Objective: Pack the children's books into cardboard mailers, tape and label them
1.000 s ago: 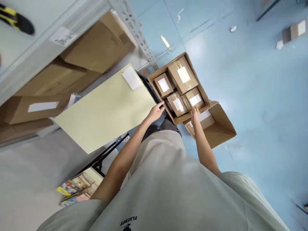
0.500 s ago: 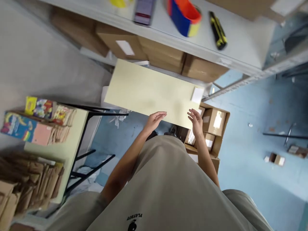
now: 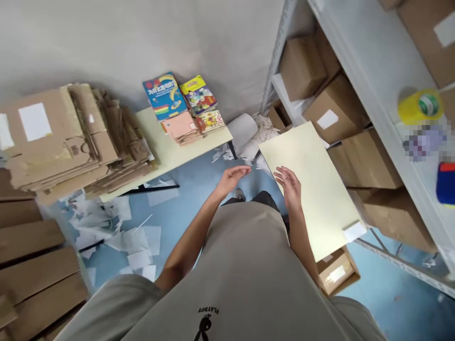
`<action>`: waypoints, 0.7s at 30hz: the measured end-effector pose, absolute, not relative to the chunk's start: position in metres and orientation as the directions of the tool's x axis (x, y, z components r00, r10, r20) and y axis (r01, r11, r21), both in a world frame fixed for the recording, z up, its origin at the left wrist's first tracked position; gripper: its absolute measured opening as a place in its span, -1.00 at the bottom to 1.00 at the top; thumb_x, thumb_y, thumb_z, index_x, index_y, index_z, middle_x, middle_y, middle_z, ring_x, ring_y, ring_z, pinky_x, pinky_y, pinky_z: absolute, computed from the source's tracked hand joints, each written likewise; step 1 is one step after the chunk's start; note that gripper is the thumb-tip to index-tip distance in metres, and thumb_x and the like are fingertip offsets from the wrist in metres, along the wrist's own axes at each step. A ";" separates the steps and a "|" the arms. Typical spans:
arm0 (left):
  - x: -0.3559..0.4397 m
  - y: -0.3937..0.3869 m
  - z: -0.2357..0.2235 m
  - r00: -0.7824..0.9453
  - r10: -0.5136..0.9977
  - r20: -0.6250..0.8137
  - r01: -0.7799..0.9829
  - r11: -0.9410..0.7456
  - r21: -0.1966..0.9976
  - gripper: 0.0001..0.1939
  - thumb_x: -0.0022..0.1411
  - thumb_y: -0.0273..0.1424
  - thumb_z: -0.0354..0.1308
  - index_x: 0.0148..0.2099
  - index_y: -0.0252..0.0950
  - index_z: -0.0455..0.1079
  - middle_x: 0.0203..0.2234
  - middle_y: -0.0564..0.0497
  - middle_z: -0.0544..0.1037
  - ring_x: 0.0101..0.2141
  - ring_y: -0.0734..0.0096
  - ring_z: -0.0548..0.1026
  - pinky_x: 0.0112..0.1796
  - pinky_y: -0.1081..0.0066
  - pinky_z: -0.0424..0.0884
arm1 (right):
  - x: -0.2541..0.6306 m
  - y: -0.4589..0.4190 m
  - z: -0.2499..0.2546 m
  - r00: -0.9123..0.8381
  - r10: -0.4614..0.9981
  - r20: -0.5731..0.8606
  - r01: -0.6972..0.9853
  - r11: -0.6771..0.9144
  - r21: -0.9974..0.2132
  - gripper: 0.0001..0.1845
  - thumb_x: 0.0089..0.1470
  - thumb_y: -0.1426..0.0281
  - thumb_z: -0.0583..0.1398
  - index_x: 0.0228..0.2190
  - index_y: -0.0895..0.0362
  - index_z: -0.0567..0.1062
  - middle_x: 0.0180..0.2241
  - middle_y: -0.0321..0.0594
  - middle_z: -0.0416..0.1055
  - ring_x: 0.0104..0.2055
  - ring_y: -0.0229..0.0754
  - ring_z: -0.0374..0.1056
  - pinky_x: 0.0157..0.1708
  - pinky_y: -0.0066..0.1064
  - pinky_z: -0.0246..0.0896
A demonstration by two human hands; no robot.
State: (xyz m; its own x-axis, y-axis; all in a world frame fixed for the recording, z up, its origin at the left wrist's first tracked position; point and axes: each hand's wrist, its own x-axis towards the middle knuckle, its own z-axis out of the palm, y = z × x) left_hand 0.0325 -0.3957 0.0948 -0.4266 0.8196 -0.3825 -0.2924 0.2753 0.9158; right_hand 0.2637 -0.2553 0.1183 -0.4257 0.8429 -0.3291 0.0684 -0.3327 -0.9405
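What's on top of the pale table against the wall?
Heaped flattened cardboard covers the left part of the table; colourful piles, apparently books, sit toward its right end. The tabletop beneath both is covered, so anything under them cannot be seen.

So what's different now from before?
The person turned left, toward the books. The left hand and right hand came off the big box and are empty. The box is still beside the yellow table, with the white card on it.

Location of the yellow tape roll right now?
Head view, far right: the yellow tape roll sits on the grey shelf, just above the pixelated patch and the blue-and-red item.
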 end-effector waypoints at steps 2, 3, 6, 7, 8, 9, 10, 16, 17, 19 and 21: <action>0.007 -0.401 0.093 -0.479 0.784 -0.395 -0.332 0.255 0.908 -0.35 0.30 0.26 0.47 0.10 -0.16 0.81 0.11 -0.19 0.83 0.22 -0.14 0.74 0.38 -0.11 0.57 | 0.226 -0.250 0.121 -0.501 0.792 -0.349 0.116 -0.338 -0.934 -0.29 0.16 -0.24 0.51 0.13 -0.06 0.68 0.25 -0.02 0.73 0.20 0.12 0.71 0.33 0.10 0.58; -0.004 -0.402 0.093 -0.503 0.765 -0.402 -0.355 0.241 0.903 -0.34 0.29 0.26 0.48 0.10 -0.16 0.81 0.12 -0.20 0.83 0.23 -0.15 0.74 0.39 -0.11 0.56 | 0.208 -0.246 0.122 -0.533 0.767 -0.358 0.136 -0.339 -0.931 -0.29 0.16 -0.24 0.51 0.13 -0.06 0.68 0.24 -0.02 0.73 0.19 0.12 0.71 0.32 0.09 0.58; -0.035 -0.400 0.092 -0.559 0.712 -0.425 -0.417 0.202 0.886 -0.34 0.29 0.24 0.49 0.12 -0.19 0.80 0.16 -0.22 0.82 0.26 -0.16 0.73 0.41 -0.12 0.53 | 0.157 -0.228 0.123 -0.617 0.690 -0.378 0.194 -0.331 -0.923 -0.30 0.16 -0.23 0.52 0.10 -0.04 0.70 0.21 0.00 0.74 0.17 0.13 0.72 0.30 0.07 0.58; -0.046 -0.398 0.092 -0.575 0.695 -0.432 -0.428 0.194 0.883 -0.34 0.30 0.23 0.49 0.14 -0.19 0.80 0.17 -0.22 0.81 0.27 -0.16 0.72 0.42 -0.11 0.53 | 0.139 -0.221 0.123 -0.640 0.667 -0.382 0.211 -0.325 -0.922 -0.31 0.16 -0.22 0.53 0.10 -0.03 0.70 0.20 0.00 0.74 0.16 0.13 0.72 0.30 0.07 0.58; -0.057 -0.396 0.092 -0.592 0.678 -0.436 -0.433 0.189 0.881 -0.35 0.31 0.22 0.48 0.14 -0.19 0.80 0.19 -0.22 0.81 0.27 -0.15 0.72 0.42 -0.10 0.53 | 0.121 -0.213 0.121 -0.663 0.641 -0.386 0.227 -0.319 -0.920 -0.30 0.16 -0.23 0.53 0.10 -0.03 0.70 0.20 0.00 0.74 0.16 0.13 0.72 0.31 0.07 0.57; -0.068 -0.395 0.093 -0.612 0.659 -0.438 -0.432 0.185 0.883 -0.35 0.32 0.22 0.47 0.15 -0.19 0.80 0.20 -0.21 0.81 0.27 -0.14 0.72 0.42 -0.10 0.53 | 0.103 -0.205 0.120 -0.686 0.614 -0.390 0.241 -0.314 -0.918 -0.30 0.16 -0.24 0.53 0.09 -0.03 0.70 0.19 -0.01 0.75 0.16 0.12 0.72 0.32 0.07 0.57; -0.081 -0.394 0.094 -0.636 0.636 -0.437 -0.429 0.180 0.885 -0.35 0.32 0.22 0.47 0.15 -0.19 0.79 0.19 -0.20 0.81 0.27 -0.13 0.72 0.42 -0.09 0.53 | 0.083 -0.197 0.117 -0.711 0.583 -0.394 0.255 -0.309 -0.916 -0.28 0.15 -0.25 0.53 0.09 -0.03 0.71 0.18 -0.02 0.75 0.15 0.12 0.72 0.32 0.07 0.58; -0.152 -0.396 0.098 -0.789 0.414 -0.454 -0.422 0.172 0.890 -0.30 0.27 0.21 0.46 0.14 -0.28 0.77 0.13 -0.27 0.82 0.19 -0.11 0.74 0.34 -0.06 0.58 | -0.040 -0.165 0.096 -0.837 0.317 -0.447 0.365 -0.285 -0.886 -0.23 0.08 -0.32 0.55 0.04 -0.02 0.72 0.12 -0.05 0.78 0.09 0.07 0.74 0.29 0.03 0.61; -0.162 -0.397 0.097 -0.807 0.372 -0.458 -0.421 0.180 0.889 -0.31 0.27 0.19 0.45 0.13 -0.29 0.77 0.11 -0.28 0.83 0.17 -0.10 0.75 0.32 -0.05 0.59 | -0.059 -0.162 0.091 -0.850 0.266 -0.454 0.385 -0.274 -0.881 -0.23 0.08 -0.32 0.55 0.03 -0.01 0.72 0.11 -0.04 0.78 0.08 0.07 0.74 0.28 0.03 0.61; -0.181 -0.399 0.094 -0.838 0.287 -0.463 -0.415 0.214 0.884 -0.37 0.30 0.13 0.41 0.12 -0.29 0.76 0.09 -0.27 0.83 0.13 -0.07 0.75 0.31 -0.05 0.60 | -0.094 -0.156 0.078 -0.867 0.164 -0.471 0.428 -0.242 -0.871 -0.24 0.09 -0.30 0.55 0.02 0.01 0.72 0.09 -0.02 0.78 0.07 0.07 0.73 0.27 0.03 0.60; -0.196 -0.401 0.089 -0.859 0.205 -0.469 -0.413 0.265 0.871 -0.45 0.34 0.04 0.37 0.12 -0.28 0.75 0.12 -0.25 0.83 0.13 -0.04 0.75 0.31 -0.04 0.59 | -0.122 -0.153 0.064 -0.865 0.079 -0.495 0.471 -0.209 -0.857 -0.27 0.10 -0.28 0.55 0.01 0.01 0.72 0.07 -0.02 0.78 0.07 0.08 0.73 0.27 0.03 0.59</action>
